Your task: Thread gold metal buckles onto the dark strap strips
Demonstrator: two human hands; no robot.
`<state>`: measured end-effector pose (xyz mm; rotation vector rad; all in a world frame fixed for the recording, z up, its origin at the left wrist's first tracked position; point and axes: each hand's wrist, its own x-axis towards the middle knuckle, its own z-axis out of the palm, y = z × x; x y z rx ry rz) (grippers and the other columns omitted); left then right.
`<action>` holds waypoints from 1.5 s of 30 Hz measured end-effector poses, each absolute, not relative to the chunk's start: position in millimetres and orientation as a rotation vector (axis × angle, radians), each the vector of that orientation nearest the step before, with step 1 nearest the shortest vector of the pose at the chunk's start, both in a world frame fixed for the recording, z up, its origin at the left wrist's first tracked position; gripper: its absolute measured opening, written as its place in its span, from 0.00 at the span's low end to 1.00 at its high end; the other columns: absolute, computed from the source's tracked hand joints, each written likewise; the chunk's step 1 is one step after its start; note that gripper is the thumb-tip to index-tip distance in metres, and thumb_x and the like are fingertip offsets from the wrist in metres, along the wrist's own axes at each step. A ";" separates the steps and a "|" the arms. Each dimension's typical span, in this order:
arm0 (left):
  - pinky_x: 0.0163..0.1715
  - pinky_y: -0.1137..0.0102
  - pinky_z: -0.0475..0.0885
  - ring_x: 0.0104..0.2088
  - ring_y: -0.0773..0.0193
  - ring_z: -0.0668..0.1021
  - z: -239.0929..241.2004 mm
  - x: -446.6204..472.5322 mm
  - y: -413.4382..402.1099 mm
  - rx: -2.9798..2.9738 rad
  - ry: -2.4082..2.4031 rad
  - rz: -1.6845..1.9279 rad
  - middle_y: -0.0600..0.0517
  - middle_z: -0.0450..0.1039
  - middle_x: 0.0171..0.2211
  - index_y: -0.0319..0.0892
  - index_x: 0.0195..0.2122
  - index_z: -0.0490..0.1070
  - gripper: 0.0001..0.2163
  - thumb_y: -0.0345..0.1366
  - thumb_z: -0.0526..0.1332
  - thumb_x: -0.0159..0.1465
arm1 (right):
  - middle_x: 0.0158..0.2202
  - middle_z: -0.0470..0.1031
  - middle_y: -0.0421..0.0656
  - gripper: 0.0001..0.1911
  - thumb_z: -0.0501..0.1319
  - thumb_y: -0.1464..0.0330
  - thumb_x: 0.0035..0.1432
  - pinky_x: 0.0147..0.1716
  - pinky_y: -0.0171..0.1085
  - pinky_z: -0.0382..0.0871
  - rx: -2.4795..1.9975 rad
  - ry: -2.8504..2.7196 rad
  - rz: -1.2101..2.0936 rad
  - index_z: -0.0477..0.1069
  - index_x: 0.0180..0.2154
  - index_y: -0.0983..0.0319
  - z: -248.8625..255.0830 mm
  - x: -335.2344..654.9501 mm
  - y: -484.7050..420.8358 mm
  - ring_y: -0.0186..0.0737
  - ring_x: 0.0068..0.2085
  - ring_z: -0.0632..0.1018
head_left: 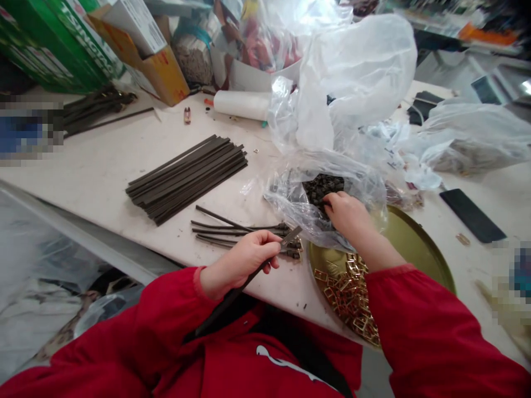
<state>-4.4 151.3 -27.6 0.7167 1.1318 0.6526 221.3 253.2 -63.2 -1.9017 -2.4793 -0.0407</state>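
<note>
Left hand [244, 260] clamped on one dark strip [226, 301], gripped near its upper end. The strip's long axis runs 7 to 1 o'clock, low end over the lap and free tip aimed at the bag [290, 207]. Right hand [348, 213] sits at 2 o'clock from the left, just apart from the strip tip, with its fingertips inside the bag mouth on the black pieces [321, 188]; cannot tell whether they pinch one. The right hand is much the nearer to the pieces. The clear bag lies on the worktop [103, 166], its lower edge overlapping the rim of the tray [418, 237]. The round gold tray holds a heap of gold buckles [348, 293] under the right forearm. At 12 o'clock from the left hand lies a loose pile [224, 231] of a few strips. At 10 o'clock, well apart, a neat stack [186, 177] lies 8 to 2 o'clock. A phone [470, 214] lies at 3 o'clock, beyond the tray.
</note>
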 end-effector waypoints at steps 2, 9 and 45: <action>0.13 0.81 0.60 0.16 0.75 0.67 -23.6 -3.5 148.8 0.704 1.155 0.653 0.58 0.65 0.17 0.38 0.29 0.64 0.03 0.27 0.55 0.53 | 0.38 0.72 0.52 0.14 0.51 0.71 0.56 0.35 0.40 0.65 -1.866 -2.406 -0.044 0.70 0.43 0.66 -58.8 221.6 249.3 0.47 0.37 0.74; 0.12 0.81 0.60 0.16 0.74 0.69 -6.3 -5.6 127.9 0.712 1.161 0.679 0.58 0.64 0.19 0.38 0.30 0.64 0.03 0.26 0.55 0.53 | 0.30 0.72 0.41 0.12 0.57 0.63 0.53 0.33 0.39 0.68 -1.527 -1.601 0.926 0.70 0.40 0.60 -25.6 198.7 180.4 0.38 0.31 0.73; 0.24 0.75 0.58 0.24 0.70 0.64 -10.4 0.7 77.4 1.510 1.212 0.566 0.58 0.61 0.21 0.39 0.22 0.64 0.09 0.35 0.51 0.57 | 0.29 0.73 0.34 0.12 0.68 0.66 0.43 0.32 0.28 0.71 -1.166 -0.499 1.702 0.72 0.33 0.57 -42.3 167.3 59.8 0.26 0.27 0.74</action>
